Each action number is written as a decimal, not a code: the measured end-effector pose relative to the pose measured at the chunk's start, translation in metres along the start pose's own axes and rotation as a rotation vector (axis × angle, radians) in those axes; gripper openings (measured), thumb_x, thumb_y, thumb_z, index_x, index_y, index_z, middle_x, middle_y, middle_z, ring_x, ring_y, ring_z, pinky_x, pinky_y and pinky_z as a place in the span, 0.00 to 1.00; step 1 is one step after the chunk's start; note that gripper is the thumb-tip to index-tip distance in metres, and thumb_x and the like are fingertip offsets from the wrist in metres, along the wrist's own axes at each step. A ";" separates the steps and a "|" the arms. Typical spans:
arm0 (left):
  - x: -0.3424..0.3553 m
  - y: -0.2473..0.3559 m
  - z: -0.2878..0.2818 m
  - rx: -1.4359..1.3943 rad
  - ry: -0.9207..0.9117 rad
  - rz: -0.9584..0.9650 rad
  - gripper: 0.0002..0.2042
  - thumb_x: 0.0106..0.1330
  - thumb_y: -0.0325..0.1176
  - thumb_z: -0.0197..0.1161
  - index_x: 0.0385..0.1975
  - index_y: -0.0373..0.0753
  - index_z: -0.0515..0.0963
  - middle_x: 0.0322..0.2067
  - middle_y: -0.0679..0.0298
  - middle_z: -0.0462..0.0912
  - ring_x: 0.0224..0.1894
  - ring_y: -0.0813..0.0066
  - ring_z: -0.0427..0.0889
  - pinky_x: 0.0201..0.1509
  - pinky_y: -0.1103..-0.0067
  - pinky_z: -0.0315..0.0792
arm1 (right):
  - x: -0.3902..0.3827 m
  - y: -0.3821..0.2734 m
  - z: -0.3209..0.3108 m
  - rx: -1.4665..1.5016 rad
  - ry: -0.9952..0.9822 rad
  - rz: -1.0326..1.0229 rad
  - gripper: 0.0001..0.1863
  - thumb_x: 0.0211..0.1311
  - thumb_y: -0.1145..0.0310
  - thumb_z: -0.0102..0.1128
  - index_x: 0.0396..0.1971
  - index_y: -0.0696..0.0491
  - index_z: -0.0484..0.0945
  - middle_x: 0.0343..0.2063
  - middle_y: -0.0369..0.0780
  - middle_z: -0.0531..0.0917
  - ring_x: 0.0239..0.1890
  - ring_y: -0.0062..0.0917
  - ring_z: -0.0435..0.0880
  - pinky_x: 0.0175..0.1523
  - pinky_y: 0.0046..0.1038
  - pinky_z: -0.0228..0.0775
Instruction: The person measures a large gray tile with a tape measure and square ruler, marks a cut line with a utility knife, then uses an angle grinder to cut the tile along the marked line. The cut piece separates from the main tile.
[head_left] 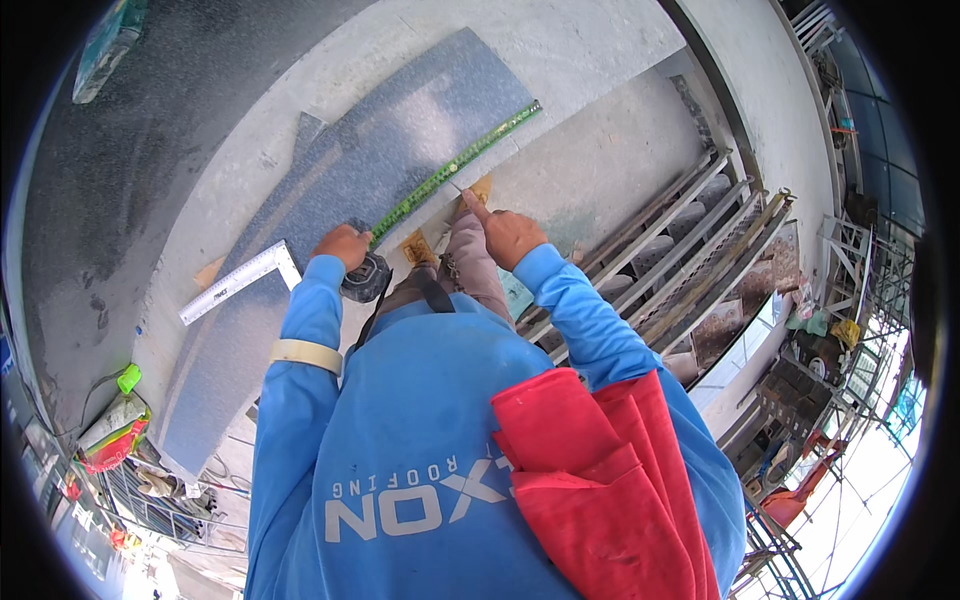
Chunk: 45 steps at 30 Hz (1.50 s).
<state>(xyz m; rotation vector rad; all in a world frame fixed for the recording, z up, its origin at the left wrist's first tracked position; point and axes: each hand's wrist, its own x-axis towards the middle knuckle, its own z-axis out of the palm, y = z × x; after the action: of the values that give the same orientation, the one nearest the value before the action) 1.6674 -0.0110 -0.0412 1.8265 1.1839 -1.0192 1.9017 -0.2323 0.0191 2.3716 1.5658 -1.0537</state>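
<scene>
Down on the grey sheet [400, 140], my left hand [341, 245] is clamped on the tape measure case [366, 278], arm bent at the elbow. Its green blade [455, 172] runs straight, up and to the right, along the sheet's edge. My right hand [508, 236], well apart, pinches a pencil [459, 189] against the blade.

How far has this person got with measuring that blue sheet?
Done: the green tape lies stretched across the blue sheet. In hand: the left hand holds the tape case, and the right hand puts a pencil at the tape's edge. Left: no cut shows, and the steel square lies aside.
</scene>
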 end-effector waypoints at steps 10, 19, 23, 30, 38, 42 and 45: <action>0.004 -0.004 -0.001 0.029 0.009 0.024 0.28 0.76 0.54 0.52 0.58 0.33 0.78 0.60 0.44 0.79 0.65 0.46 0.76 0.69 0.59 0.69 | 0.003 -0.005 0.006 0.044 0.046 0.007 0.43 0.65 0.75 0.50 0.80 0.39 0.49 0.37 0.52 0.87 0.39 0.47 0.88 0.45 0.47 0.81; 0.003 -0.003 -0.003 0.019 0.015 0.023 0.28 0.75 0.53 0.53 0.57 0.33 0.79 0.59 0.43 0.80 0.64 0.45 0.77 0.68 0.58 0.70 | 0.008 -0.011 0.000 0.001 0.010 0.029 0.43 0.67 0.75 0.49 0.80 0.39 0.47 0.38 0.51 0.87 0.40 0.47 0.89 0.46 0.47 0.82; 0.006 -0.004 -0.002 0.032 0.007 0.030 0.28 0.75 0.53 0.53 0.57 0.32 0.79 0.60 0.42 0.79 0.64 0.45 0.77 0.68 0.58 0.70 | 0.007 -0.015 -0.002 0.001 -0.007 0.051 0.43 0.67 0.74 0.50 0.80 0.38 0.47 0.38 0.51 0.87 0.40 0.47 0.89 0.46 0.48 0.82; 0.010 -0.007 0.002 0.030 0.019 0.040 0.29 0.75 0.54 0.53 0.58 0.31 0.77 0.60 0.42 0.79 0.64 0.44 0.76 0.69 0.58 0.69 | 0.004 -0.016 -0.007 0.020 -0.043 0.060 0.40 0.70 0.72 0.48 0.80 0.41 0.48 0.46 0.50 0.87 0.44 0.47 0.88 0.50 0.47 0.81; 0.005 -0.004 -0.001 0.024 0.007 0.032 0.29 0.75 0.53 0.53 0.58 0.30 0.77 0.60 0.40 0.78 0.65 0.43 0.76 0.69 0.58 0.69 | 0.004 -0.013 0.005 0.036 0.037 0.035 0.44 0.66 0.75 0.50 0.80 0.38 0.46 0.39 0.53 0.87 0.40 0.48 0.88 0.48 0.48 0.82; 0.002 -0.003 -0.002 0.031 0.022 0.046 0.29 0.75 0.53 0.53 0.58 0.29 0.77 0.61 0.40 0.78 0.65 0.43 0.76 0.69 0.59 0.69 | 0.005 -0.012 0.005 0.039 0.038 0.040 0.44 0.66 0.75 0.49 0.80 0.38 0.46 0.39 0.53 0.87 0.41 0.48 0.88 0.48 0.48 0.81; 0.001 -0.002 -0.001 0.022 0.053 0.050 0.28 0.75 0.52 0.54 0.55 0.28 0.79 0.58 0.39 0.79 0.63 0.43 0.77 0.68 0.59 0.70 | 0.006 -0.012 0.004 0.044 0.013 0.054 0.44 0.66 0.75 0.49 0.80 0.37 0.46 0.39 0.53 0.87 0.41 0.48 0.88 0.48 0.49 0.81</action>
<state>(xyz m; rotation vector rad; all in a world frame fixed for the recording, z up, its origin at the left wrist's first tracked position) 1.6662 -0.0092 -0.0422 1.9015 1.1561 -0.9645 1.8909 -0.2243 0.0158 2.4392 1.4888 -1.0751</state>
